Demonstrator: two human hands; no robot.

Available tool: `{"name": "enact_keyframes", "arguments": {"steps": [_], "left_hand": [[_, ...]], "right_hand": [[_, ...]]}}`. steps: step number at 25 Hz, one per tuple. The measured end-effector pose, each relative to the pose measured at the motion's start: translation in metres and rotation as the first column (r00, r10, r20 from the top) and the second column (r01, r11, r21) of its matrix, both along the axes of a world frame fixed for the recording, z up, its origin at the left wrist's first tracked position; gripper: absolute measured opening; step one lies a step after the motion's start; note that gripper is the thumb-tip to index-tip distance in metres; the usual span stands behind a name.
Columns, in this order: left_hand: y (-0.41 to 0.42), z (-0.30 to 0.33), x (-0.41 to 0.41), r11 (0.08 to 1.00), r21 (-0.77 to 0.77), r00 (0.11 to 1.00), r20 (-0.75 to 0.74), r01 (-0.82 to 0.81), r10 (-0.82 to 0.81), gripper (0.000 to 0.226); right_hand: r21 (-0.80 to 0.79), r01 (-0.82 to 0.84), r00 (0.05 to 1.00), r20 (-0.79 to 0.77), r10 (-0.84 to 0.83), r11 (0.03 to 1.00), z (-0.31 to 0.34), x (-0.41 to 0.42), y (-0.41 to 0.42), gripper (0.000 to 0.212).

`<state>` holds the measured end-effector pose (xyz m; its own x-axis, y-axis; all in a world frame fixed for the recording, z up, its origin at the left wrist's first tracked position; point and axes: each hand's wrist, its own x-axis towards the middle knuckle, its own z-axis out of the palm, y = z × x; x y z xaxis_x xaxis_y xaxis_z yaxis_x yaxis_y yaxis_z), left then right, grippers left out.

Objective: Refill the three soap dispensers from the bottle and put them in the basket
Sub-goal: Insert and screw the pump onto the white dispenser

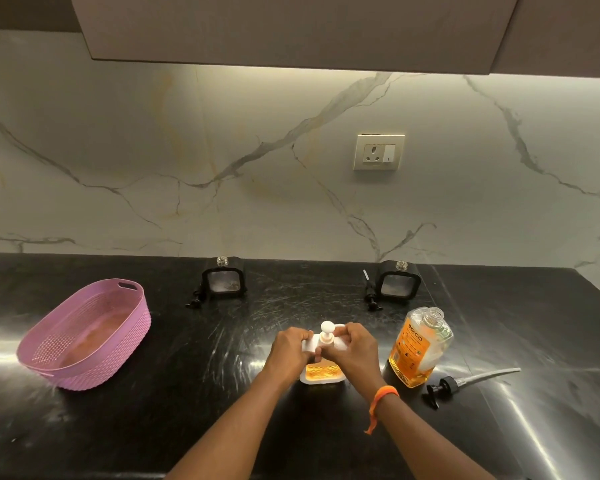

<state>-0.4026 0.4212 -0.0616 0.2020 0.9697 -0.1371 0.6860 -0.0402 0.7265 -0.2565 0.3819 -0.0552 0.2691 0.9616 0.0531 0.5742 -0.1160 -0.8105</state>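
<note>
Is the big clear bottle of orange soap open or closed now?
Open. The clear orange soap bottle has a bare neck, and its black pump lies on the black counter beside it.

Basket point(84, 336): lilac-pink, woven-texture wall. Countertop point(187, 393): black, pale streaks. Backsplash point(222, 161): white marble, grey and ochre veins. Near dispenser point(323, 370): white, amber soap. Two far dispensers point(223, 282) point(398, 284): black. Refill bottle point(418, 348): clear, orange liquid. Wristband point(381, 398): orange.

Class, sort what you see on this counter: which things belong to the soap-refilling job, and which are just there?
Job: white dispenser, two black dispensers, soap bottle, its pump, basket, left hand, right hand.
Just there: wall socket, cupboard.
</note>
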Motion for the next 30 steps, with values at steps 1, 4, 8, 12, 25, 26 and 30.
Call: {"name": "enact_keyframes", "arguments": {"steps": [1,4,8,12,25,26,30], "left_hand": [[0.000,0.000,0.000,1.000,0.002,1.000,-0.001,0.004,-0.004,0.043],[0.001,-0.002,-0.001,1.000,0.005,1.000,-0.013,0.003,-0.003,0.050],[0.001,-0.004,-0.001,1.000,-0.001,1.000,-0.010,-0.007,0.007,0.052],[0.001,-0.004,0.000,1.000,-0.010,1.000,0.002,-0.017,0.017,0.050],[-0.001,-0.003,0.000,1.000,0.007,1.000,-0.002,-0.021,0.021,0.047],[-0.001,-0.003,0.001,1.000,0.011,1.000,-0.004,-0.017,0.017,0.046],[-0.002,0.001,0.000,1.000,0.020,1.000,-0.006,0.004,-0.004,0.031]], "right_hand": [[-0.005,-0.024,0.999,-0.034,0.024,1.000,0.000,0.000,0.000,0.053],[-0.013,-0.072,0.989,-0.132,0.069,0.997,-0.002,0.004,-0.001,0.047],[-0.043,0.014,0.986,-0.168,-0.021,0.999,-0.002,0.002,0.000,0.035],[-0.030,-0.017,0.983,-0.184,0.011,0.999,-0.005,0.001,0.001,0.050],[-0.028,-0.047,0.998,-0.048,0.045,0.999,-0.002,0.001,0.002,0.039],[-0.036,-0.040,0.999,-0.031,0.039,0.999,-0.001,0.001,0.001,0.033],[-0.047,0.043,0.999,-0.019,-0.044,0.998,0.000,-0.007,0.003,0.037]]}}
